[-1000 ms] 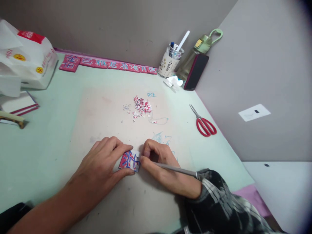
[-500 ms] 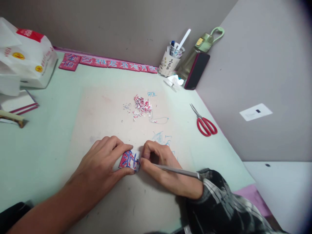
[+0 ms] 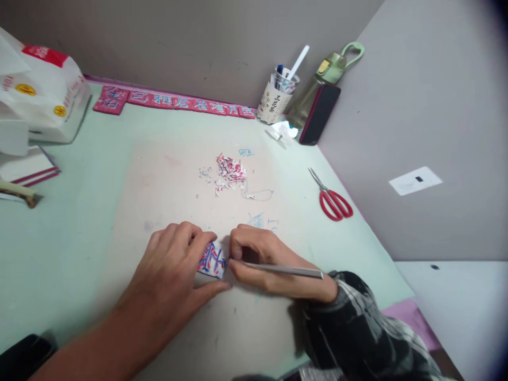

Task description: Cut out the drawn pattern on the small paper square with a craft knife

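A small square block (image 3: 215, 262) with blue lines over red and white lies on the beige mat (image 3: 159, 159). My left hand (image 3: 174, 270) rests at its left side, fingers on the upper edge; the thumb is stretched out below the block, a little apart from it. My right hand (image 3: 264, 256) is closed around a slim silver carving knife (image 3: 293, 270), whose handle points right. The knife's tip is hidden behind the fingers at the block's right edge. Farther up the mat is a pile of red and white shavings (image 3: 231, 172).
Red-handled scissors (image 3: 335, 204) lie at the right. Behind are a pen cup (image 3: 274, 100), a green bottle (image 3: 309, 98), a phone (image 3: 320, 114), crumpled tissue (image 3: 282, 130) and a row of red carved tiles (image 3: 182, 102). A tissue pack (image 3: 51, 100) stands back left.
My left thumb has moved off the block's lower edge and stretched out. The block is turned slightly, and the knife handle lies flatter in my right hand.
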The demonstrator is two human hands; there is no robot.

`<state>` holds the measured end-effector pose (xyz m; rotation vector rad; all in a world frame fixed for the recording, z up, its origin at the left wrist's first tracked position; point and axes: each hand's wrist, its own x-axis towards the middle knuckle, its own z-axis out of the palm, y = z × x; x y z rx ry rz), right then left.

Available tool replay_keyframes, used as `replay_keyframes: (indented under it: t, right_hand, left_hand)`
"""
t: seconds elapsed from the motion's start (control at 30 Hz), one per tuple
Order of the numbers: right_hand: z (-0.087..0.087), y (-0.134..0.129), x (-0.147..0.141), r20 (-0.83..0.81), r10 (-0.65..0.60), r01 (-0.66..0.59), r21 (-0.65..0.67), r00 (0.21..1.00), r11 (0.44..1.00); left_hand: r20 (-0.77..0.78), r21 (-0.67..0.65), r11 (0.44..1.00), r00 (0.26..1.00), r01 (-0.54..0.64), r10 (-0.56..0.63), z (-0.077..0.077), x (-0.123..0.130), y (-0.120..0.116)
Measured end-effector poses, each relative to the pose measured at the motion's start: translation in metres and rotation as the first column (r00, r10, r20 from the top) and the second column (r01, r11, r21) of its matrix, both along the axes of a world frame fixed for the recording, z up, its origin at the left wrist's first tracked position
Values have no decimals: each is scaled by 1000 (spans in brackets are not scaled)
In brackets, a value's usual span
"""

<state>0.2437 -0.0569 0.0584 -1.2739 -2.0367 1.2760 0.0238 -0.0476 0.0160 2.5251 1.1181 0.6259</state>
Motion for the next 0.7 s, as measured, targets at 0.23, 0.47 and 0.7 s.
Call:
replay_keyframes:
  t: [0.23,0.47,0.7]
  right_hand:
    - [4,7,4,68,142,-151,150,988,977]
    - [5,7,4,60,154,-162,156,986,974]
    - [5,6,5,50,196,-202,190,979,961]
  left_hand:
    - [51,-20,1000,999,-16,17,3,7,-1]
    - [86,-86,996,996,10,-3,1,5,1]
    - [82,-98,995,997,18,-10,0,5,3]
